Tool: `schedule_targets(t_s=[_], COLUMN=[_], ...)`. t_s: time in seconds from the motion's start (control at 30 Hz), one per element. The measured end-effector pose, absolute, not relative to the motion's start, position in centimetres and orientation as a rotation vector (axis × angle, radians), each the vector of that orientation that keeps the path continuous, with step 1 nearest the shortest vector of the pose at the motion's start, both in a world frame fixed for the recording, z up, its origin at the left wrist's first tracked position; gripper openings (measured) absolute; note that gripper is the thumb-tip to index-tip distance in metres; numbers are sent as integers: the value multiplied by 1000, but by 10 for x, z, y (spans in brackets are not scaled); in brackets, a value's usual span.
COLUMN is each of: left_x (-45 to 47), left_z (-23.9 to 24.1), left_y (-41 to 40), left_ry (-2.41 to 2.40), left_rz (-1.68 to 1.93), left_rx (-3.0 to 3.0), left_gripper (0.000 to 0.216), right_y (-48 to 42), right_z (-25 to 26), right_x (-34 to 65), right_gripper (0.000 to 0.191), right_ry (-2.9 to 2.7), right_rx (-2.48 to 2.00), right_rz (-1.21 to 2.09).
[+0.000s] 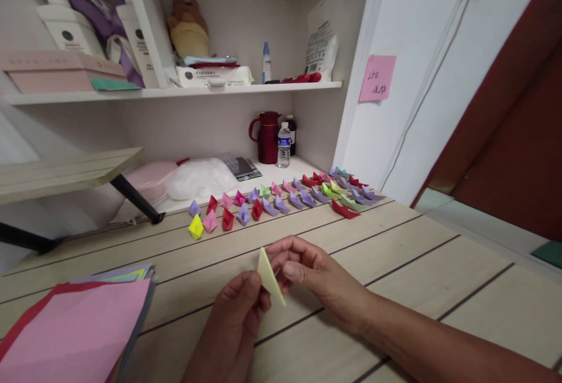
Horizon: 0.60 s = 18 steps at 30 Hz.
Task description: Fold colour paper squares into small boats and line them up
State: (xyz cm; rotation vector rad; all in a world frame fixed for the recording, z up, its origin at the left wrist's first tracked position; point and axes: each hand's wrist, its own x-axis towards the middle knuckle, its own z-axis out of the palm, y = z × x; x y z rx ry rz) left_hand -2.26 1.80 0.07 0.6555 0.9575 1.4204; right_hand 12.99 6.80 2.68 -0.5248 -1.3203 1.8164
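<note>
Both my hands pinch a small folded piece of pale yellow paper [270, 277] just above the wooden table [395, 254]. My left hand [235, 313] grips its lower edge with thumb and fingers. My right hand [307, 272] holds its right side, fingers curled round it. A stack of coloured paper sheets [74, 330], pink on top, lies at the near left. Several finished paper boats [281, 198] in yellow, pink, red, purple and green stand in two rows across the far edge of the table.
A dark red jug [266, 136] and a water bottle [284, 145] stand on the white counter behind. Shelves above hold boxes, bottles and a bag. A pink sticky note [377, 78] is on the wall. A folded wooden table [65, 172] leans at left.
</note>
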Motion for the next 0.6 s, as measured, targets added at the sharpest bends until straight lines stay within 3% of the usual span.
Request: schedule_targets(t_s=[0.23,0.6], left_x=[-22,-21], left_z=[-6,3], left_y=[10,9], left_ry=[791,788], left_rz=[1229,1230], left_rx=[680,636], left_gripper=[25,18], right_y=[65,68], right_z=[31,26], right_x=[135,136], right_gripper=[53,39], right_ry=[-1381,-1386], right_rx=[-406,-331], right_rz=[1909,2060])
